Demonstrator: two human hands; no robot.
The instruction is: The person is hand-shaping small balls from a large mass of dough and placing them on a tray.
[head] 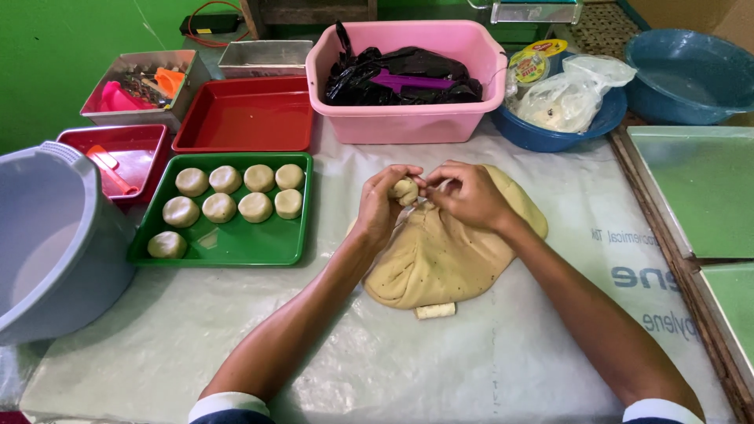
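A big tan dough mass [448, 255] lies on the plastic-covered table [471, 361]. Above its far end, my left hand [381, 206] and my right hand [467, 194] together pinch a small dough lump [405, 190] between their fingertips. A short dough roll [435, 311] lies at the mass's near edge. To the left, a green tray [236, 243] holds several round flattened dough pieces [219, 207] in rows.
A grey bucket [47, 243] stands at the left edge. Two red trays [247, 118], a metal tin, a pink tub [408, 110] with black plastic, blue bowls [691, 74] and a bagged bowl line the back. Green metal sheets [699, 188] lie on the right.
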